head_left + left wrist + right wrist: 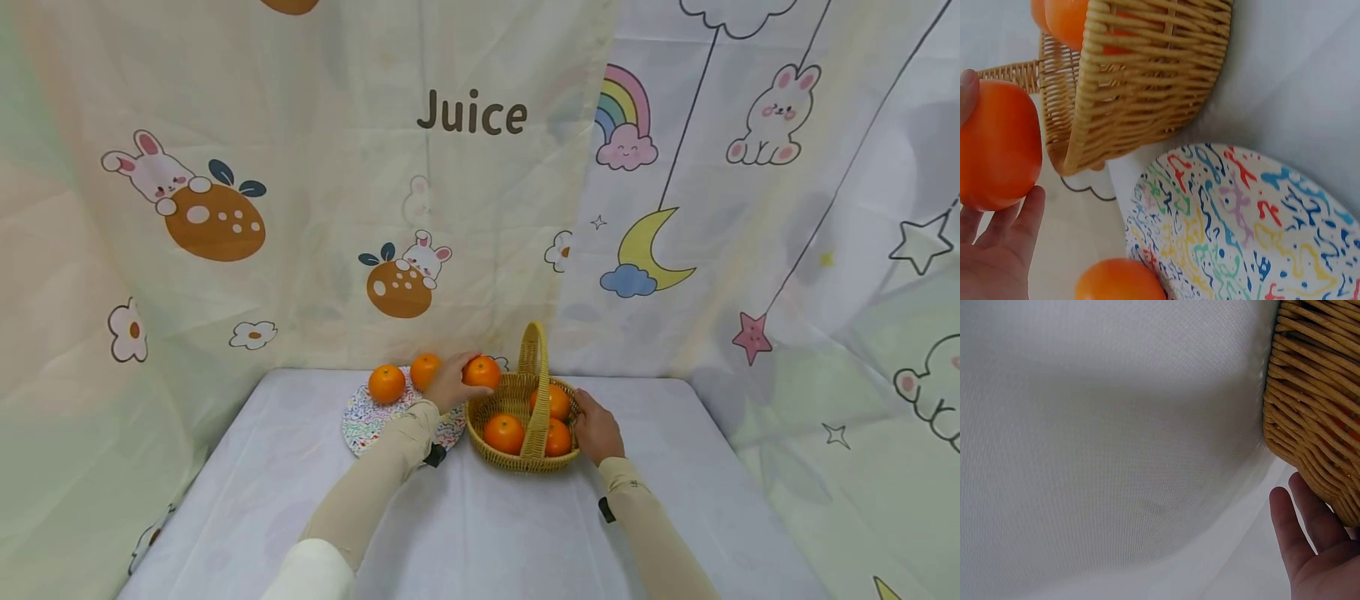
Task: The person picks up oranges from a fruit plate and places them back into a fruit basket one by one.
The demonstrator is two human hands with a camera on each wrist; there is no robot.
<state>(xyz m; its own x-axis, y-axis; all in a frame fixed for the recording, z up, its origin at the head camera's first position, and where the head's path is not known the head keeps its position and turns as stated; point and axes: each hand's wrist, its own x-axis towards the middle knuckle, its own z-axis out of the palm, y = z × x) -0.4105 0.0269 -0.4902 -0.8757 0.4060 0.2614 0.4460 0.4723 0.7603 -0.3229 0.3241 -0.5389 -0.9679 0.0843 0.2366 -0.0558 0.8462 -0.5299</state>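
My left hand (450, 385) grips an orange (482, 372) between thumb and fingers, just above the left rim of a wicker basket (487, 446). In the left wrist view, the held orange (1000, 147) is up close beside the basket (1154, 81). Several oranges (504, 434) lie inside the basket, partly behind its arched handle (537, 408). My right hand (597, 427) holds the basket at its right rim. Some of its fingers (1316, 519) lie fairly straight along the outer wicker in the right wrist view.
A round plate (363, 425) with colourful squiggles stands left of the basket, carrying two oranges (387, 384). My left forearm crosses in front of it. A white cloth covers the table (510, 533), and printed curtains (480, 208) hang behind and at both sides.
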